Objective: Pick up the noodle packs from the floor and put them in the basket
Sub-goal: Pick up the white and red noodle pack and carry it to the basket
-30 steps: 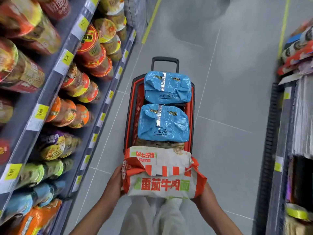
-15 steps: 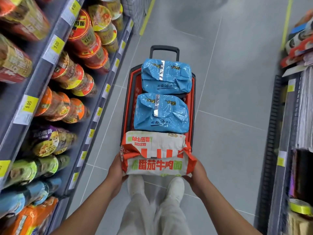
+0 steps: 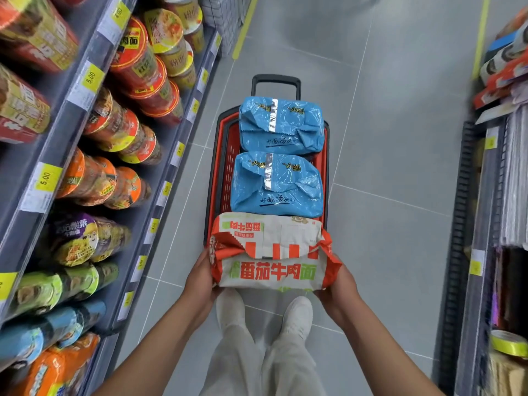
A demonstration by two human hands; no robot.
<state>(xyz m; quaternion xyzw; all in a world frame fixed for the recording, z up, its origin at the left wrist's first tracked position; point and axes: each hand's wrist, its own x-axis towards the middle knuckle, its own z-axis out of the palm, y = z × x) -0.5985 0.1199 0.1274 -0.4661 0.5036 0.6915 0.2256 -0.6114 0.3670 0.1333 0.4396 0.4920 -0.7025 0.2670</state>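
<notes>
A red basket point(image 3: 218, 167) with a black pull handle point(image 3: 276, 81) stands on the grey floor ahead of my feet. Two blue noodle packs lie in it, one at the far end point(image 3: 281, 125) and one in the middle point(image 3: 277, 185). I hold an orange-and-white noodle pack point(image 3: 271, 252) over the basket's near end. My left hand point(image 3: 200, 281) grips its left end and my right hand point(image 3: 338, 287) grips its right end. Whether the pack touches the basket rim is hidden.
Shelves of cup noodles point(image 3: 94, 178) with yellow price tags line the left side of the aisle. Another shelf unit point(image 3: 497, 195) with packaged goods lines the right. Grey tiled floor point(image 3: 385, 138) runs between them, with my white shoes point(image 3: 297, 312) just behind the basket.
Both hands carried the orange-and-white pack forward and down toward the basket's near end. My arms stretched out and my feet came into view below the pack.
</notes>
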